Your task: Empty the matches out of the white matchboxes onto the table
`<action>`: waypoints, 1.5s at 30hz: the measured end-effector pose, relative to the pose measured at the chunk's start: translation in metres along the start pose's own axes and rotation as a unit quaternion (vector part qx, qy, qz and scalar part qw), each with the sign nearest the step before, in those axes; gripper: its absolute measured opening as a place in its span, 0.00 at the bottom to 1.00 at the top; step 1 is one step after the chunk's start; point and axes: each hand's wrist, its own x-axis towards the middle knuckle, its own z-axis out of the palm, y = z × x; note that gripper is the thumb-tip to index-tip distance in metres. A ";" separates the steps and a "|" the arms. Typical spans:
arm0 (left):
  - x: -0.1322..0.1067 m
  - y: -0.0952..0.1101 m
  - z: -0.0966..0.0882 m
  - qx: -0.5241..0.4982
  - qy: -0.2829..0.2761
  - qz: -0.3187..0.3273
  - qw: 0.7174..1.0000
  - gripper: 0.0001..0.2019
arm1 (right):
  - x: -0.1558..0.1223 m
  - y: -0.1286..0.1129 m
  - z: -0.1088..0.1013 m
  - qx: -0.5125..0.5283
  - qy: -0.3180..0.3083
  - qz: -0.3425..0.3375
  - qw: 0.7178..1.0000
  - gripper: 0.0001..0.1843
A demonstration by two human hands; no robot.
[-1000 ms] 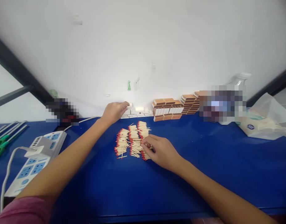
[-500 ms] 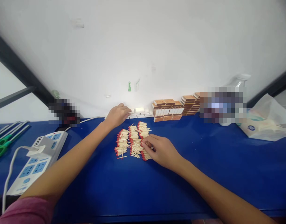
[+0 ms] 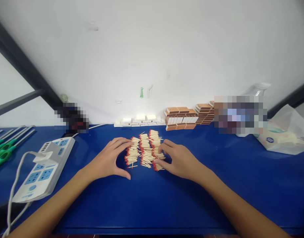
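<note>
A heap of red-tipped matches (image 3: 144, 150) lies in three rough rows on the blue table (image 3: 152, 198). My left hand (image 3: 109, 160) rests on the table at the heap's left edge, fingers curved and spread, fingertips touching the matches and holding nothing. My right hand (image 3: 179, 158) lies against the heap's right side, fingers bent over the matches there. Whether it pinches any matches is hidden. White matchbox trays (image 3: 139, 120) sit in a row by the wall behind the heap.
Stacked brown matchboxes (image 3: 188, 117) stand against the wall at the back right. A white power strip (image 3: 43, 167) with a plugged cable lies at the left, green-handled scissors (image 3: 5, 147) beyond it. A plastic bag (image 3: 283, 132) sits far right.
My left hand has drawn back from the white trays by the wall and come down to the left side of the match heap. My right hand stays at the heap's right side.
</note>
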 end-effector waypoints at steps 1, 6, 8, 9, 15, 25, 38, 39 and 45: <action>-0.005 0.002 0.002 0.001 0.010 -0.005 1.000 0.54 | -0.001 -0.002 0.001 0.016 -0.009 -0.014 1.000 0.11; -0.007 0.006 0.010 0.017 0.078 0.014 0.997 0.40 | -0.002 -0.017 0.019 0.048 -0.019 -0.069 0.996 0.09; -0.004 0.006 0.012 0.021 0.087 0.024 0.996 0.35 | -0.002 -0.019 0.024 0.048 -0.001 -0.069 0.996 0.08; -0.003 0.007 0.012 0.022 0.089 0.027 0.995 0.33 | -0.002 -0.019 0.025 0.051 0.009 -0.069 0.996 0.07; -0.003 0.011 0.015 0.022 0.091 0.041 0.995 0.21 | 0.000 -0.014 0.023 0.069 0.053 -0.070 0.994 0.04; -0.014 0.020 0.011 0.037 0.094 0.012 0.995 0.17 | -0.001 -0.015 0.022 0.060 0.059 -0.086 0.993 0.06; -0.025 0.072 0.035 0.146 0.187 0.242 0.941 0.19 | -0.013 -0.052 0.046 0.074 0.187 -0.181 0.963 0.07; -0.020 0.083 0.039 0.142 0.189 0.298 0.925 0.19 | -0.013 -0.052 0.048 0.064 0.205 -0.193 0.957 0.08; 0.024 0.088 0.041 0.157 0.161 0.299 0.927 0.15 | 0.000 -0.022 0.035 0.035 0.265 -0.171 0.948 0.06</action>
